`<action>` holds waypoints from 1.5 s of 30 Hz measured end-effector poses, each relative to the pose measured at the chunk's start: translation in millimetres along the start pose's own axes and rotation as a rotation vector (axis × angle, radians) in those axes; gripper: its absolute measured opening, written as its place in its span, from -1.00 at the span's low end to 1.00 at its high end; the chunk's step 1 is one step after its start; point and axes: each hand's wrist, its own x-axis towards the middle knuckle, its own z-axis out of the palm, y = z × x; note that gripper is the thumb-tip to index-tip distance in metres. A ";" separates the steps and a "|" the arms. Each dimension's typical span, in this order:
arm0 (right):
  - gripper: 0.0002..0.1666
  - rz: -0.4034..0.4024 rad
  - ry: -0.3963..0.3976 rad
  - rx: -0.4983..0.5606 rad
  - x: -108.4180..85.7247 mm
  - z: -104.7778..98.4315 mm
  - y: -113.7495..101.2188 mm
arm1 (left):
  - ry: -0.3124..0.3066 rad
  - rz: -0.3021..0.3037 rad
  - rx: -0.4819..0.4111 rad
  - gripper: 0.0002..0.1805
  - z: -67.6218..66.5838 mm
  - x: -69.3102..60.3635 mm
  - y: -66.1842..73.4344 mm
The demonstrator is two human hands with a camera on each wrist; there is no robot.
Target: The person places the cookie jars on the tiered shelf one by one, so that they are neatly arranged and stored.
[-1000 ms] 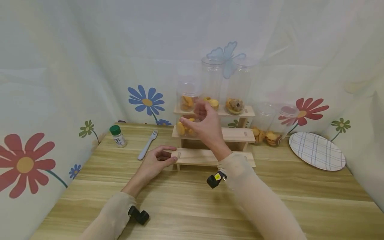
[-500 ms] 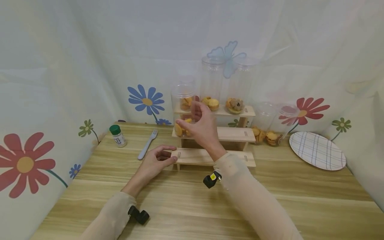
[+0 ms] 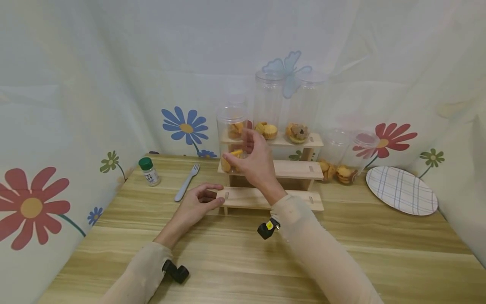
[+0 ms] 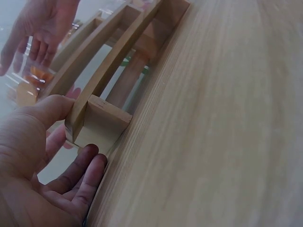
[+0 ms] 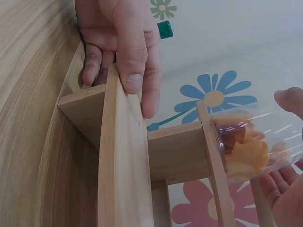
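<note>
A three-step wooden display shelf (image 3: pixel 271 197) stands on the table. My left hand (image 3: pixel 195 204) pinches the left end of its lowest step, the thumb on the board in the left wrist view. My right hand (image 3: pixel 258 162) holds a clear plastic jar (image 3: pixel 230 118) of orange-yellow cookies at the left end of the middle step. In the right wrist view this jar (image 5: pixel 251 146) lies between thumb and fingers, its base at the step board. On the top step are a shorter jar (image 3: pixel 236 131), partly behind the held one, and two tall jars (image 3: pixel 268 101) (image 3: pixel 303 105) with cookies low inside.
Two more cookie jars (image 3: pixel 330 162) (image 3: pixel 347 169) stand on the table right of the shelf. A checked oval plate (image 3: pixel 401 191) lies further right. At the left are a green-capped shaker bottle (image 3: pixel 149 172) and a pale fork (image 3: pixel 187 183). A flowered curtain (image 3: pixel 190 50) hangs behind.
My right hand has shifted a little to the left with the cookie jar along the middle step, then stopped. My left hand has kept its place on the lowest step.
</note>
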 end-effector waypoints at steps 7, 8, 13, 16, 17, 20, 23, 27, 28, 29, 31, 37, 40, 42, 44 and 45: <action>0.05 0.003 -0.005 0.025 -6.2 1.9 3.7 | 0.000 -0.006 -0.006 -0.50 -1.3 -1.5 1.4; 0.07 0.005 -0.001 0.030 -7.5 1.2 4.2 | 0.000 -0.007 -0.007 -0.50 -1.4 -1.5 1.5; 0.10 -0.021 0.025 0.048 -15.1 -5.1 8.5 | 0.004 -0.004 -0.003 -0.51 -1.5 -1.0 1.8; 0.07 -0.052 0.035 0.045 -21.8 -10.9 12.0 | 0.001 -0.002 0.000 -0.51 -1.2 -0.7 2.1; 0.06 -0.057 0.037 0.046 -24.7 -13.4 13.1 | 0.001 -0.001 0.000 -0.51 -1.0 -0.5 2.3; 0.03 -0.067 0.038 0.056 -33.2 -22.7 15.4 | -0.002 0.000 0.000 -0.51 -0.3 0.1 2.5; -0.01 -0.093 0.045 0.066 -40.7 -35.6 16.2 | -0.001 -0.001 -0.001 -0.51 0.6 0.8 2.5; -0.06 -0.175 0.092 0.075 -48.0 -56.6 18.3 | -0.003 -0.002 -0.002 -0.52 1.8 1.9 2.2; -0.07 -0.197 0.112 0.079 -49.7 -62.1 19.4 | -0.004 -0.001 0.000 -0.52 2.0 2.1 2.0; -0.08 -0.215 0.133 0.083 -51.1 -67.8 20.8 | -0.005 0.000 0.000 -0.52 2.1 2.3 1.9; -0.09 -0.243 0.168 0.094 -52.8 -78.6 23.6 | -0.006 0.003 0.002 -0.53 2.1 2.5 1.4; -0.08 -0.250 0.220 0.151 -47.1 -110.5 25.3 | -0.001 -0.004 -0.005 -0.54 0.5 2.2 -0.5; -0.06 -0.241 0.243 0.166 -42.9 -127.1 24.4 | -0.001 -0.013 -0.011 -0.53 0.2 2.1 -1.3; -0.02 -0.232 0.256 0.152 -40.6 -137.9 25.0 | -0.001 -0.014 -0.012 -0.53 0.0 2.1 -1.7; 0.02 -0.213 0.260 0.133 -39.2 -147.9 26.2 | 0.000 -0.010 -0.011 -0.53 -0.1 2.0 -1.7; 0.04 -0.203 0.260 0.126 -38.7 -152.5 27.2 | 0.001 -0.008 -0.009 -0.54 -0.1 2.0 -1.9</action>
